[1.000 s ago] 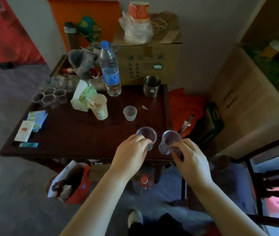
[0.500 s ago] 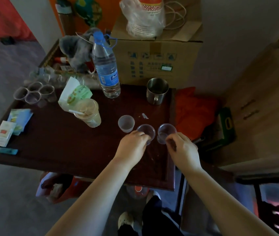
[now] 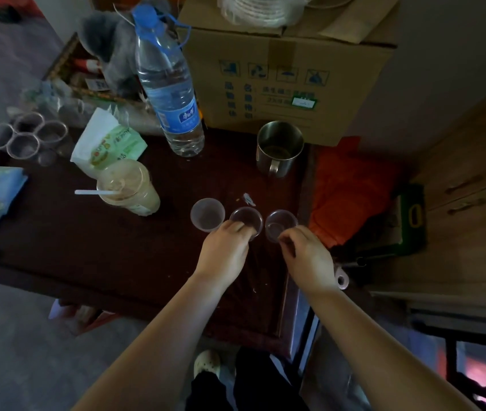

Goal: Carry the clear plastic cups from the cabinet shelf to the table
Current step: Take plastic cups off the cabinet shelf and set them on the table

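Over the dark wooden table (image 3: pixel 93 250), the left hand (image 3: pixel 226 250) grips a clear plastic cup (image 3: pixel 246 218) and the right hand (image 3: pixel 307 256) pinches a second clear cup (image 3: pixel 280 223); both cups stand upright on the tabletop. Just left of the left hand's fingertips stands a frosted cup (image 3: pixel 207 214). Beyond both hands sits a steel mug (image 3: pixel 279 146), with a water bottle (image 3: pixel 167 84) further left.

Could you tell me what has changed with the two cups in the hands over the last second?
Both hands carried their cups forward from the table's near edge and lowered them beside the frosted cup. The left hand still grips one cup, the right hand the other. The bottle and mug stayed put.
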Tool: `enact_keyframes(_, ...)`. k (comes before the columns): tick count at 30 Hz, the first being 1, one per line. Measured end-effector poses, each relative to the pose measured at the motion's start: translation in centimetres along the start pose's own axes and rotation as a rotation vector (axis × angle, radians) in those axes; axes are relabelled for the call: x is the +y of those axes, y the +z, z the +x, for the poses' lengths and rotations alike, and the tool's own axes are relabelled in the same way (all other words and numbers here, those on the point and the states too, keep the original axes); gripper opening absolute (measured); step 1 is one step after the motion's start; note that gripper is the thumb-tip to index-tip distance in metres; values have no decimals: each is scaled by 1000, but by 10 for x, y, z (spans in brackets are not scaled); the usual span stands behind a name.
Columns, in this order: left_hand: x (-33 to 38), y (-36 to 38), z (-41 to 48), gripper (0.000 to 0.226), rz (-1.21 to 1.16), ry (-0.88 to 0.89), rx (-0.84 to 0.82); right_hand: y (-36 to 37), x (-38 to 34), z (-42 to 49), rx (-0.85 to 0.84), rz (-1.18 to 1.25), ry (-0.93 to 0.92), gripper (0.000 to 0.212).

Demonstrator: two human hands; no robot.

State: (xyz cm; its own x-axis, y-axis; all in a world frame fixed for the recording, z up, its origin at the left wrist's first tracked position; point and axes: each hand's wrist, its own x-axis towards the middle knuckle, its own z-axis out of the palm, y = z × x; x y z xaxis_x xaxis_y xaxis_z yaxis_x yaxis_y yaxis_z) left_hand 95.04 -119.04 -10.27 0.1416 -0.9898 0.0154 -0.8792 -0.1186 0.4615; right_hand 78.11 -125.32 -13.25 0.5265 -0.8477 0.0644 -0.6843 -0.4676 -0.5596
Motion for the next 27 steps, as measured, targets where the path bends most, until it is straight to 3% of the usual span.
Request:
enact_keyframes(19, -6, 7, -6, 39, 22, 2, -62, 5, -6, -8, -23, 31, 36, 23)
enact_keyframes(27, -1, -26, -27, 35, 46, 58, -12, -25, -37, -28, 122, -27, 36, 27)
